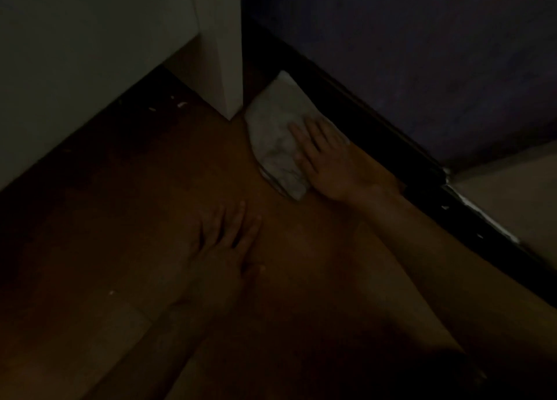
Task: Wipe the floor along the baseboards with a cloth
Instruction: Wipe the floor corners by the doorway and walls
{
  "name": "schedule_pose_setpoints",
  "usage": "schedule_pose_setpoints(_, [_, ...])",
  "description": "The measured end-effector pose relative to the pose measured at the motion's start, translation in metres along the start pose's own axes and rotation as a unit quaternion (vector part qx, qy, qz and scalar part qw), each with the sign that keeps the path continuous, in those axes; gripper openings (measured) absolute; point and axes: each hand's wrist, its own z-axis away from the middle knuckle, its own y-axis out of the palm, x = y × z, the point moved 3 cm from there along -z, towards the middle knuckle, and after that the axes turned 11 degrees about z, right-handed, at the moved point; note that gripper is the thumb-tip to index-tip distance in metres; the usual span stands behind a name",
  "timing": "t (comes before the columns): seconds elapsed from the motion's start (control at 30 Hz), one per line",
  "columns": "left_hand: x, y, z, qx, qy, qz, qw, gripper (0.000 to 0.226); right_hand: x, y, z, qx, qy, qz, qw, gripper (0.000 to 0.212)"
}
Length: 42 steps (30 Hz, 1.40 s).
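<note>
Head view, very dim light; detail limited.

Right hand point(328, 161): palm down, fingers straight and lying side by side, pressed flat on the white cloth point(278, 134). Fingertips reach to about the middle of the cloth; the heel of the hand sits past its near-right edge, on the floor point(135, 219). No curl of the fingers round the fabric.

Cloth: folded or bunched into a rough oblong, lying flat on the brown wooden floor. Its right long edge runs along the dark baseboard point(361, 113), touching or just beside it; cannot tell which in this light. Its far-left corner sits just beside the foot of a white post point(229, 77), a door frame or a cabinet corner; cannot tell which.

Left hand point(229, 243): palm down on bare floor, fingers straight and somewhat spread, holding nothing. Well apart from the cloth, nearer the camera.

Surroundings: dark purple wall point(422, 53) above the baseboard. White panel point(75, 68) at left, with a few pale flecks point(180, 104) on the dark strip at its base. Pale slanted panel point(512, 195) at right edge, with chipped white paint along its lower rim.
</note>
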Motion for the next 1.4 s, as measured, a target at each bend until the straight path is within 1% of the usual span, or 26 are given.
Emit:
schedule_pose_setpoints(0.07, [-0.001,-0.002,0.000,-0.003,-0.005,-0.003,1.000,0.076,-0.004,0.007,0.020,0.013,0.015,-0.011,1.000,0.062])
schedule_pose_setpoints(0.13, [0.000,-0.001,0.000,0.009,-0.015,0.005,1.000,0.077,0.000,0.002,-0.004,0.027,0.004,-0.008,1.000,0.063])
schedule_pose_setpoints(0.27, [-0.002,-0.006,-0.002,0.028,-0.029,0.003,0.999,0.080,0.019,-0.012,-0.056,0.067,-0.007,-0.009,0.998,0.055])
schedule_pose_setpoints(0.33, [-0.003,-0.008,-0.002,0.020,-0.026,0.016,0.999,0.079,0.016,-0.012,-0.045,0.044,-0.014,0.003,0.999,0.058])
schedule_pose_setpoints(0.4, [-0.004,-0.008,0.000,0.007,-0.015,0.023,1.000,0.077,0.007,-0.004,-0.013,0.010,-0.009,0.022,1.000,0.067])
schedule_pose_setpoints(0.47, [-0.003,-0.005,0.000,-0.010,-0.004,0.018,1.000,0.075,0.000,0.004,0.013,0.003,0.016,0.021,1.000,0.064])
schedule_pose_setpoints(0.5, [-0.003,-0.005,0.000,-0.015,-0.002,0.013,1.000,0.075,0.000,0.005,0.011,0.011,0.025,0.015,1.000,0.060])
schedule_pose_setpoints(0.57, [-0.003,-0.004,0.000,-0.020,0.001,0.001,1.000,0.075,0.009,-0.002,-0.017,0.036,0.022,-0.001,0.999,0.055])
schedule_pose_setpoints(0.63, [-0.004,-0.005,0.000,-0.020,0.004,-0.005,1.000,0.076,0.021,-0.008,-0.051,0.050,0.009,-0.006,0.999,0.054])
schedule_pose_setpoints(0.7, [-0.004,-0.007,-0.001,-0.019,0.000,-0.015,1.000,0.076,0.026,-0.012,-0.065,0.055,0.005,-0.007,0.998,0.055])
schedule_pose_setpoints(0.8, [-0.004,-0.004,-0.001,-0.013,-0.003,-0.023,1.000,0.075,0.011,-0.006,-0.028,0.040,0.004,0.000,0.999,0.056])
schedule_pose_setpoints(0.87, [-0.004,-0.003,0.000,-0.017,0.003,-0.028,0.999,0.074,0.001,0.000,0.015,0.009,0.010,0.003,1.000,0.059])
schedule_pose_setpoints(0.93, [-0.004,-0.002,0.000,-0.024,0.006,-0.031,0.999,0.073,-0.004,0.008,0.035,0.006,0.025,0.002,1.000,0.063])
schedule_pose_setpoints(1.0, [-0.003,-0.001,-0.001,-0.020,0.002,-0.026,0.999,0.073,-0.001,0.007,0.016,0.014,0.028,0.002,1.000,0.062])
schedule_pose_setpoints(1.1, [-0.004,-0.002,-0.001,-0.011,-0.001,-0.019,1.000,0.074,0.015,-0.004,-0.039,0.034,0.021,-0.006,0.999,0.055])
schedule_pose_setpoints(1.2, [-0.006,-0.006,-0.002,0.002,-0.006,-0.029,1.000,0.075,0.031,-0.011,-0.069,0.043,0.018,-0.007,0.999,0.055])
schedule_pose_setpoints(1.3, [-0.006,-0.005,-0.002,0.006,-0.011,-0.023,1.000,0.074,0.019,-0.005,-0.031,0.029,0.022,-0.006,0.999,0.054])
schedule_pose_setpoints(1.4, [-0.005,-0.003,-0.002,0.004,-0.010,-0.015,1.000,0.073,-0.017,0.006,0.049,0.015,0.062,0.026,0.998,0.053])
